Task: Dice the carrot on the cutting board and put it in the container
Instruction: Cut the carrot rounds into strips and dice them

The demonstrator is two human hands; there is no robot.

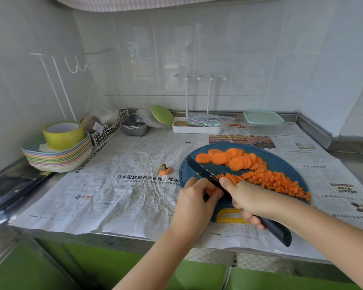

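While right hand (245,197) grips knife (199,167), hiding its blade heel | left hand (194,195) pinches carrot pieces (213,190), mostly hidden

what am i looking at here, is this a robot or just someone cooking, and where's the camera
No robot: these are a person's two bare hands, filmed by one wide-angle camera worn on the head, looking down at a kitchen counter covered in newspaper. The right hand grips a dark knife; the left hand holds a few carrot pieces beside the blade. On the blue cutting board lie round carrot slices at the back and diced carrot nearer. The container stands by the wall, lid on.
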